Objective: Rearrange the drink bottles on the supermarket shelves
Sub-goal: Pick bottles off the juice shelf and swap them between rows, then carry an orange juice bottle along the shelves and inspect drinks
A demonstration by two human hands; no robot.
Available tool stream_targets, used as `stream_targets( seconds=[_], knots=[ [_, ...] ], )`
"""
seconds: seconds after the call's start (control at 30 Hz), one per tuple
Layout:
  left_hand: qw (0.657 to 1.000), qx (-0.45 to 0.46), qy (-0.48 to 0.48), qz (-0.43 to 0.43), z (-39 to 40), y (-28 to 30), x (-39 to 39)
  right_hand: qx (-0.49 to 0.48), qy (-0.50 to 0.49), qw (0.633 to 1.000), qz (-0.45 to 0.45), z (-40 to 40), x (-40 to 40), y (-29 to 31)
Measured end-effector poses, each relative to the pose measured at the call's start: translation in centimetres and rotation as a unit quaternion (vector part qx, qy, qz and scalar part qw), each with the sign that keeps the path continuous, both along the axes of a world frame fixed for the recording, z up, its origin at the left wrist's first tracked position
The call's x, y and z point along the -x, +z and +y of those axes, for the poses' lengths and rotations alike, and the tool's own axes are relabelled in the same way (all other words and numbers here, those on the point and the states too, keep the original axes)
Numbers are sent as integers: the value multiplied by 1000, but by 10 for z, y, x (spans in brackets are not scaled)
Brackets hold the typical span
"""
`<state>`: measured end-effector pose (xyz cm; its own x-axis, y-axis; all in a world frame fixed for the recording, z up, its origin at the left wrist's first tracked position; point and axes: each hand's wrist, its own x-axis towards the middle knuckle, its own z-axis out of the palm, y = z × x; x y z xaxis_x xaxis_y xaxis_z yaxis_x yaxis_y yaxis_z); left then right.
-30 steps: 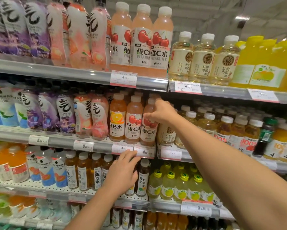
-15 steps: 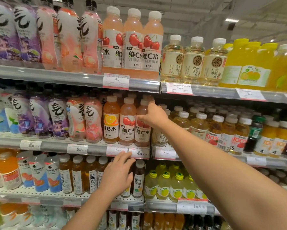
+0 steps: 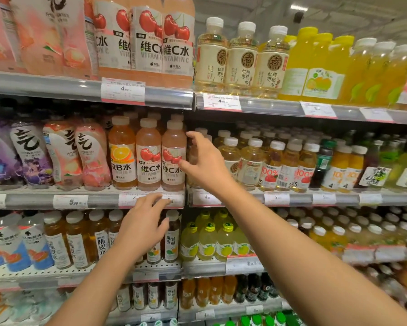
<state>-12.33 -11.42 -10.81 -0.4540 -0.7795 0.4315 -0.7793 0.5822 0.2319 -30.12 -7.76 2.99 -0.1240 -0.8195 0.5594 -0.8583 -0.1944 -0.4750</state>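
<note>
A pink cherry-labelled plastic bottle (image 3: 173,153) is touched by the spread right hand (image 3: 203,161), while the grey shelf rail (image 3: 99,200) is touched by the spread left hand (image 3: 142,223).

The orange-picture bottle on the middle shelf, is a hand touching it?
No, the orange-picture bottle stands untouched; the right hand is by a cherry bottle, and the left hand is lower.

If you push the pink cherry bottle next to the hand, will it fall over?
Probably not easily. The cherry bottle looks full, so likely heavy and steady. It is tall and narrow, so a push near its cap might tip it, yet its neighbour on one side and the right hand on the other would likely catch it.
</note>
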Motion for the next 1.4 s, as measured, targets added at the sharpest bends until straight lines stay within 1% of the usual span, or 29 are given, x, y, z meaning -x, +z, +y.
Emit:
stream_targets(
  seconds=[0.13, 0.27, 0.57, 0.7, 0.9, 1.03, 1.1, 1.3, 1.4],
  knots=[
    [999, -4, -40, 15, 4, 5, 19, -23, 25, 999, -2, 38, 15, -13],
    [996, -7, -87, 11, 5, 9, 40, -43, 11, 999, 21, 67, 40, -27],
    [985, -9, -172, 24, 26, 29, 112, -86, -57, 994, 27, 131, 115, -41],
    [978, -9, -209, 0, 43, 50, 156, -90, -94, 991, 13, 157, 157, -45],
    [962, -26, -259, -86, 65, 89, 227, -131, -136, 982, 3, 189, 237, -56],
    [953, -51, -282, -92, 79, 108, 277, -152, -150, 977, -4, 204, 302, -69],
    [956, -40, -281, -75, 86, 119, 303, -164, -153, 974, 14, 206, 335, -76],
    [974, 11, -225, -10, 104, 156, 374, -214, -133, 958, 138, 184, 418, -87],
    [981, 37, -188, 19, 108, 166, 398, -188, -132, 954, 194, 174, 439, -94]
  ],
)
